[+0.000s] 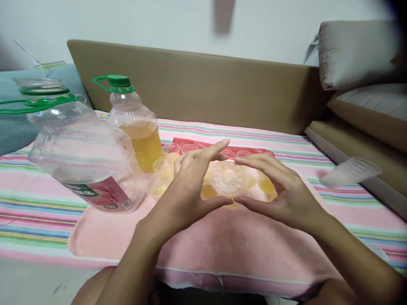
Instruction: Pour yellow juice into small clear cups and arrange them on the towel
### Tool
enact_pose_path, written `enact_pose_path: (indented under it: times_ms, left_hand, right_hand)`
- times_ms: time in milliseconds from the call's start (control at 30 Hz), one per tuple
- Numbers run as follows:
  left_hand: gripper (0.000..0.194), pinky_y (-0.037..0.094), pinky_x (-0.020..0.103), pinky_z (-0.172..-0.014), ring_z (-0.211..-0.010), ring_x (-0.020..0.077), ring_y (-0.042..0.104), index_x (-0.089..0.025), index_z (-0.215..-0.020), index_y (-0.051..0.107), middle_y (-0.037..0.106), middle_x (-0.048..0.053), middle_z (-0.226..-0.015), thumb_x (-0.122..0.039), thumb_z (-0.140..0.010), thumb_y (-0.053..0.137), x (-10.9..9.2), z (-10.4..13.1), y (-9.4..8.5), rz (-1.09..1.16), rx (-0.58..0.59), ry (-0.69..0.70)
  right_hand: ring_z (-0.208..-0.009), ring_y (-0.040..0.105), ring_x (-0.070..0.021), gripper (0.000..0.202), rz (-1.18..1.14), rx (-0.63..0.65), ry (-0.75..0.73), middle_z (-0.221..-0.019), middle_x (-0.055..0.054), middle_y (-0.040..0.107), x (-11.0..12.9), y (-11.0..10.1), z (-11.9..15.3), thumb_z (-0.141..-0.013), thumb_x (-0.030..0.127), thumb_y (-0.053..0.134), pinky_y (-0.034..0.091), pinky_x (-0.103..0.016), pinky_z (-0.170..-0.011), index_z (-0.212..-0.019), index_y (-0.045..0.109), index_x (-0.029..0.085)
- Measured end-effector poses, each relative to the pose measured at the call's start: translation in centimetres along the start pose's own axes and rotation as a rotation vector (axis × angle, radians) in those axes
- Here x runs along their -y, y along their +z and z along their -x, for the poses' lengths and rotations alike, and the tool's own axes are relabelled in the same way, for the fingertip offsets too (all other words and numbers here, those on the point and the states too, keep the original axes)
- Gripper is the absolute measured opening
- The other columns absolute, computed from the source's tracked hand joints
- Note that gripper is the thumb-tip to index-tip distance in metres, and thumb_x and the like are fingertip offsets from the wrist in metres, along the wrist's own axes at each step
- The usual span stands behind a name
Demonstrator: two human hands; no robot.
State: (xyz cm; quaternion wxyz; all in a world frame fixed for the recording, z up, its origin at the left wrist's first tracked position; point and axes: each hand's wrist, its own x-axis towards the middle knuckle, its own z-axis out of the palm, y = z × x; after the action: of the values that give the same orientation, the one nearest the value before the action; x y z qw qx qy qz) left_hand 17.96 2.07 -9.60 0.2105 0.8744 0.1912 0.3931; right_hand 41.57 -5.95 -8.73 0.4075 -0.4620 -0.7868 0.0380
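Observation:
A round clear plastic lid (pixel 229 178), with pale spots like droplets over its face, faces me between my two hands. My left hand (pixel 193 182) frames its left side, thumb at the lower edge and index finger stretched out near the top. From the opposite side my right hand (pixel 278 186) curves around it, fingertips at the upper rim and thumb below. Whether a cup sits under the lid is hard to see. Behind my hands stand several clear cups, some with yellow liquid, such as a cup (pixel 158 188) left of my left hand; my fingers hide parts of them.
An uncapped clear bottle (pixel 95 156) with a green handle stands at left; behind it is a green-capped bottle (pixel 144 144) of yellow liquid. Nested plastic cups (pixel 351 173) lie at right. Below are a pink mat (pixel 104 235) and a striped cloth. Cushions (pixel 362 55) are stacked at right.

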Motion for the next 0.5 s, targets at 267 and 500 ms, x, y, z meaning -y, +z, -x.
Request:
enact_pose_path:
  times_ms: [267, 500]
  left_hand:
    - [0.088, 0.036, 0.051, -0.130, -0.155, 0.0317, 0.041, -0.036, -0.160, 0.035, 0.047, 0.008, -0.165, -0.049, -0.089, 0.086, -1.7, -0.6, -0.9, -0.094, -0.147, 0.126]
    - [0.014, 0.057, 0.034, -0.076, -0.086, 0.0180, 0.072, -0.028, -0.115, 0.066, 0.078, 0.000, -0.094, -0.019, -0.105, 0.063, -4.2, 1.0, 4.7, 0.277, 0.175, 0.236]
  right_hand:
    - [-0.129, 0.063, -0.0292, 0.050, -0.234, -0.325, 0.205, -0.135, -0.008, 0.069, -2.1, -3.1, -0.7, -0.084, 0.033, 0.091, 0.051, -0.049, -0.113, -0.129, 0.071, 0.028]
    - [-0.102, 0.072, -0.0297, 0.053, 0.064, -1.108, 0.327, -0.107, -0.013, 0.073, -11.9, -17.3, 3.1, -0.052, 0.037, 0.100, 0.053, -0.051, -0.107, -0.094, 0.073, 0.019]
